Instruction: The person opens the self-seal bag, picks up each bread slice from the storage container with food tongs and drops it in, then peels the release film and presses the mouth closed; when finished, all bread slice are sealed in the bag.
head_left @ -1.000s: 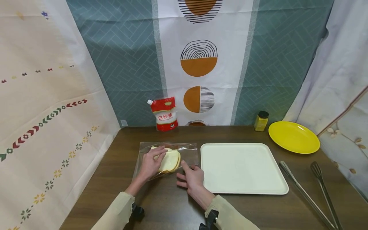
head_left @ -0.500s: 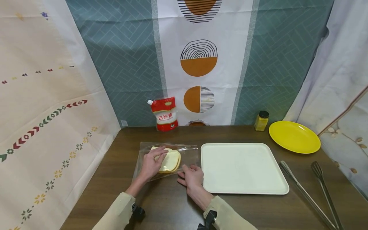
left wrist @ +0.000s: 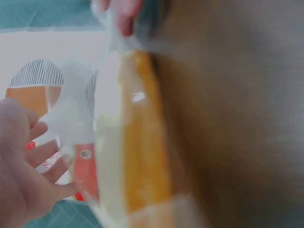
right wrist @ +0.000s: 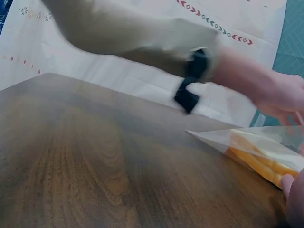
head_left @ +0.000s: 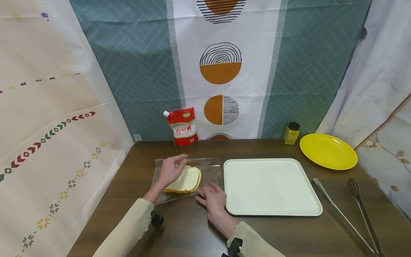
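Slices of white bread (head_left: 185, 180) lie inside a clear plastic bag (head_left: 210, 171) on the table. My left hand (head_left: 170, 172) is raised over the bag's left part, thumb and fingers apart. In the left wrist view that hand (left wrist: 28, 166) shows loosely spread fingers beside the clear film, with the bread's brown crust (left wrist: 145, 142) close by. My right hand (head_left: 215, 200) pinches the bag's lower right edge, its palm side partly hidden. The right wrist view shows its thumb (right wrist: 287, 185) at the bag's edge, close to the bread.
A white tray (head_left: 273, 187) lies right of the bag. Metal tongs (head_left: 340, 214) lie farther right. A yellow plate (head_left: 329, 151) and a yellow jar with a black lid (head_left: 291, 134) stand at the back right. A red sugar pouch (head_left: 183, 126) stands at the back.
My left hand has lifted off the bread and moved up and back a little. The right hand has closed in on the bag's lower right edge.
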`<state>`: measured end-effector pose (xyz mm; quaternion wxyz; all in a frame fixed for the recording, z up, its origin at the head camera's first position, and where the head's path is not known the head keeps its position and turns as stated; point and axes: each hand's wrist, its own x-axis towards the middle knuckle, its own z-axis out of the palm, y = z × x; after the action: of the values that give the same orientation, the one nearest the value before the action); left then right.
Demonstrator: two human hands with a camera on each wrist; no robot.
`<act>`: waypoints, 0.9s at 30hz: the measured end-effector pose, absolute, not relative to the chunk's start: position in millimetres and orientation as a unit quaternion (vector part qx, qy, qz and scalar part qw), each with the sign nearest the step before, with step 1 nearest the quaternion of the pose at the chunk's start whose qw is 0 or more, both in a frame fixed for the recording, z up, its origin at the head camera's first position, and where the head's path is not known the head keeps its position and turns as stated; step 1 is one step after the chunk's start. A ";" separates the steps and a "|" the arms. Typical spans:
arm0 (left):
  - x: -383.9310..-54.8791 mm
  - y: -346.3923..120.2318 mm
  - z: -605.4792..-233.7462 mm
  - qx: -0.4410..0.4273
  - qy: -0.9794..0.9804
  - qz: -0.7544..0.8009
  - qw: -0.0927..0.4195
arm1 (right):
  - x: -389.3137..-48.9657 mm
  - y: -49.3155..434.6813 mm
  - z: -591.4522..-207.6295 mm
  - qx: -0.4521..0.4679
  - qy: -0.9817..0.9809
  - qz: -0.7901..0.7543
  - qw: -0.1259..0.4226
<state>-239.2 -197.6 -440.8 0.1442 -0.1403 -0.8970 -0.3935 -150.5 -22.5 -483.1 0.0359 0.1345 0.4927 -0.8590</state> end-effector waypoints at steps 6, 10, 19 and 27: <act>-286.8 -174.7 -422.4 -0.159 -0.918 -0.363 -0.003 | -149.5 -19.5 -485.2 0.138 0.480 -0.865 0.035; -311.3 -158.4 -415.3 -0.194 -0.917 -0.334 -0.101 | -147.7 -19.5 -487.5 0.136 0.470 -0.872 0.035; -331.8 -147.6 -413.7 -0.213 -0.895 -0.298 -0.254 | -142.2 -23.4 -488.5 0.134 0.454 -0.879 0.050; -336.5 -139.6 -416.6 -0.202 -0.885 -0.311 -0.281 | -138.8 -22.9 -488.4 0.157 0.436 -0.885 0.052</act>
<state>-336.5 -139.6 -416.6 -0.2811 -0.2024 -0.8852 -0.3106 -138.8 -22.9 -488.4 0.0521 0.1566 0.4360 -0.8847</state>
